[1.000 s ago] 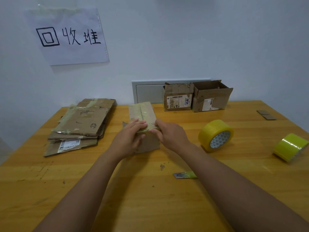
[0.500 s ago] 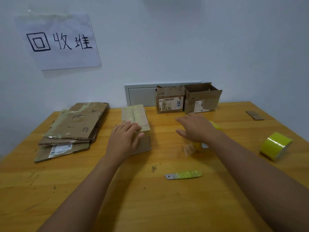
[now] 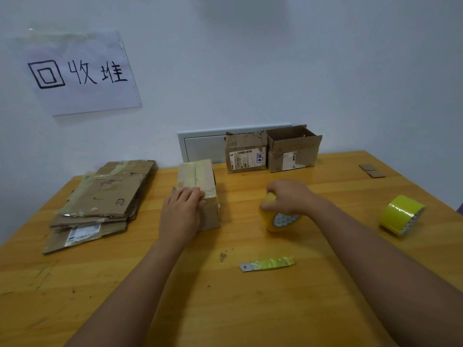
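Sealing step: box (image 3: 198, 176) pinned under flat left hand (image 3: 184, 211); tape roll (image 3: 273, 223) at 3 o'clock clasped by right hand (image 3: 288, 196). Next, likely: freeing tape end.

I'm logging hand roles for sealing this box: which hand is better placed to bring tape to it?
Right. The right hand grips the yellow tape roll just beside the box, while the left hand lies flat on the box top, probably steadying it.

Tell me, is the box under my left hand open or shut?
Shut: the box has flat top flaps, taped along the seam.
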A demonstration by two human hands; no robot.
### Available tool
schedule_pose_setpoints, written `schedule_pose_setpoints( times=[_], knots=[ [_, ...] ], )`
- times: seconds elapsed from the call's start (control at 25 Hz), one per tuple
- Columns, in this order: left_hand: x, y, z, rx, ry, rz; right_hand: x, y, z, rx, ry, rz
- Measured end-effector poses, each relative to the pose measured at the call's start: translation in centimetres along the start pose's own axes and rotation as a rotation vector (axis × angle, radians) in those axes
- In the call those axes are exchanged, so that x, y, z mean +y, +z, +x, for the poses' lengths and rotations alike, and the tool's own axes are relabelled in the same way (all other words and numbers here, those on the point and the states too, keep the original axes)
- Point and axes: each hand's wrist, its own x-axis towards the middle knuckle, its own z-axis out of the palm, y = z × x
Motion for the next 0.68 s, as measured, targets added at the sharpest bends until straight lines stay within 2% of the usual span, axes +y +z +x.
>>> schedule_pose_setpoints(
  times=[0.2,0.28,0.32,0.44,0.56,0.68],
  knots=[
    [0.1,0.2,-0.2,0.015,-0.025,-0.008,1.2,0.8,-0.6,0.051,0.056,0.574],
    [0.2,0.3,-0.2,0.024,-0.021,-0.021,1.8,0.9,-0.8,0.022,0.084,0.681],
    [0.3,0.3,-0.2,0.020,-0.022,-0.024,2.0,0.8,-0.8,0.009,0.083,0.621],
    [0.4,0.5,-0.4,0.013,-0.017,-0.006,1.0,0.4,-0.3,0.004,0.016,0.182],
    [0.5,0.2,-0.5,0.007,-0.018,0.006,-0.9,0.3,0.0,-0.011,-0.050,0.108],
    [0.7,0.1,-0.5,0.021,-0.031,0.001,-1.3,0.9,0.0,0.010,-0.005,0.013]
  ],
)
